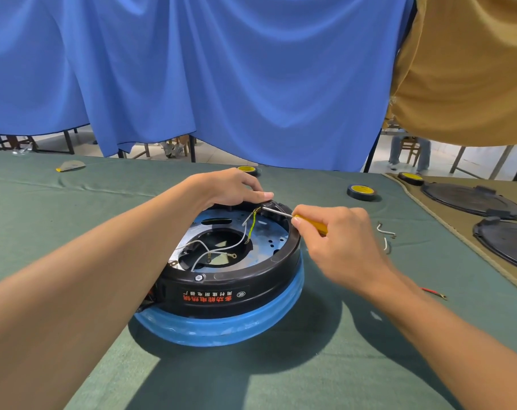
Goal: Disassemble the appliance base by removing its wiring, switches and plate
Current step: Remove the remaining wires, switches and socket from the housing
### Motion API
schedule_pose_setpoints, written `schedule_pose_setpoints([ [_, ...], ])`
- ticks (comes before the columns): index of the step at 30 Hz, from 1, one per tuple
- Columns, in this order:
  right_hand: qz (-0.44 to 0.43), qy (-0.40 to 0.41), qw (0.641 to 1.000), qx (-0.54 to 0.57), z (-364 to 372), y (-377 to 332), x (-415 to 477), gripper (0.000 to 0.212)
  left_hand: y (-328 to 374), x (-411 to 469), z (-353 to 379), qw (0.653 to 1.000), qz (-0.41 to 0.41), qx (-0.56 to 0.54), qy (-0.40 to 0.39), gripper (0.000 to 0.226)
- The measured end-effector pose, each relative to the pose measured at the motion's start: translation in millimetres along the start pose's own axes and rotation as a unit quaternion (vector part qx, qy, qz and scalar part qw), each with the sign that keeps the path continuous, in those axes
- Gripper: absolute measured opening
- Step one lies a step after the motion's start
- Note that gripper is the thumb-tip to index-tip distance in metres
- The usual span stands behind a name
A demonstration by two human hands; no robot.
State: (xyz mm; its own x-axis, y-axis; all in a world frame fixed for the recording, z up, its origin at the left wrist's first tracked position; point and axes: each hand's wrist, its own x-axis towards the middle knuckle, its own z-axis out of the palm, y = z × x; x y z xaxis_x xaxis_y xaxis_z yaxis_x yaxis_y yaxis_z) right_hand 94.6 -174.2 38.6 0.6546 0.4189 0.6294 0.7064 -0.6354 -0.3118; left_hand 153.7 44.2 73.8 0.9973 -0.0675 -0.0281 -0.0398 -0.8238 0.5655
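The round appliance base lies upside down on the green table, with a black rim over a blue body. Inside it a silver metal plate shows, with white wires and a yellow-green wire running over it. My left hand grips the far rim of the base. My right hand holds a yellow-handled screwdriver. Its metal tip reaches a black part at the far rim, beside my left thumb.
Several black-and-yellow tape rolls lie on the table behind the base. Loose white wire pieces and a red wire lie to the right. Black round covers rest on a tan cloth at far right. Blue curtain hangs behind.
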Motion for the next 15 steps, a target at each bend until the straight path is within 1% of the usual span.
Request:
schedule_pose_setpoints([
  [4,0.010,-0.027,0.999,0.021,-3,2,5,0.028,1,0,0,1.000,-0.001,0.001,0.001,0.036],
  [6,0.030,-0.042,0.998,0.042,-4,5,10,0.028,1,1,0,1.000,-0.001,-0.001,0.001,0.035],
  [9,0.080,-0.044,0.991,0.097,-3,10,11,0.021,0,1,0,1.000,0.000,0.000,0.003,0.034],
  [11,0.132,-0.040,0.976,0.167,-3,10,9,0.010,0,1,0,1.000,0.000,0.000,0.003,0.034],
  [12,0.146,-0.040,0.972,0.180,-3,10,9,0.010,0,1,1,1.000,-0.001,0.000,0.003,0.033],
  [13,0.134,-0.039,0.977,0.163,-3,10,9,0.012,0,1,1,1.000,-0.001,-0.001,0.004,0.034],
  [15,0.079,-0.031,0.994,0.075,-3,8,8,0.023,0,1,1,1.000,0.001,0.000,0.006,0.036],
])
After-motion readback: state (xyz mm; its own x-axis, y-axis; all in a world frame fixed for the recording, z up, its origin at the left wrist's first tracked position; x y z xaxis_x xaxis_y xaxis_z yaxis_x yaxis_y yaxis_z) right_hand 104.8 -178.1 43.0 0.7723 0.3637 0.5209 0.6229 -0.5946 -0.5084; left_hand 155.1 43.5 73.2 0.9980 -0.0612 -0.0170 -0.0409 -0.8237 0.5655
